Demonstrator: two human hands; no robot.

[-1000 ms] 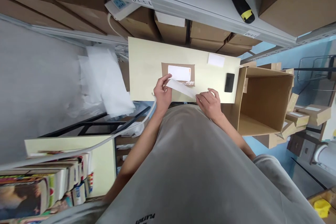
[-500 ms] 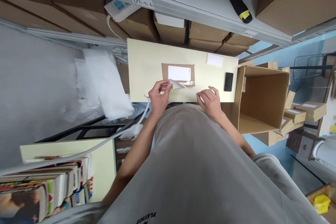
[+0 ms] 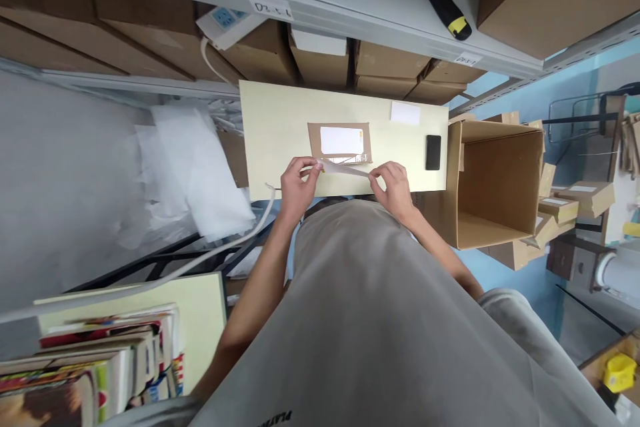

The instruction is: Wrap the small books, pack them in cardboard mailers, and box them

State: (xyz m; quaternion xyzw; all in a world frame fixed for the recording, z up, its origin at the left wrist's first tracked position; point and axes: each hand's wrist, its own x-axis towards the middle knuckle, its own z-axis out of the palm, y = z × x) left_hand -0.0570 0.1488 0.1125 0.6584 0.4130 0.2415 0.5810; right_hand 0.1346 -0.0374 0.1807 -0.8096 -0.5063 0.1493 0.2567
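1. Pale-yellow rectangular tabletop: work surface, directly in front of the person.
2. Open brown cardboard box: sits at the tabletop's right edge, interior in view; prob. kept there for easy reach.
3. Flat brown cardboard mailer w/ white label: lies flat at tabletop centre, label up.
4. Left hand & right hand: at the near edge, just in front of the mailer. Each pinches one end of a thin white paper strip, thumb & forefinger closed on it.
5. Strip: spans btwn the hands over the mailer's near edge; the two-end grip likely keeps it taut.
6. Black rectangular phone: flat, right of the mailer, apart from the hands.
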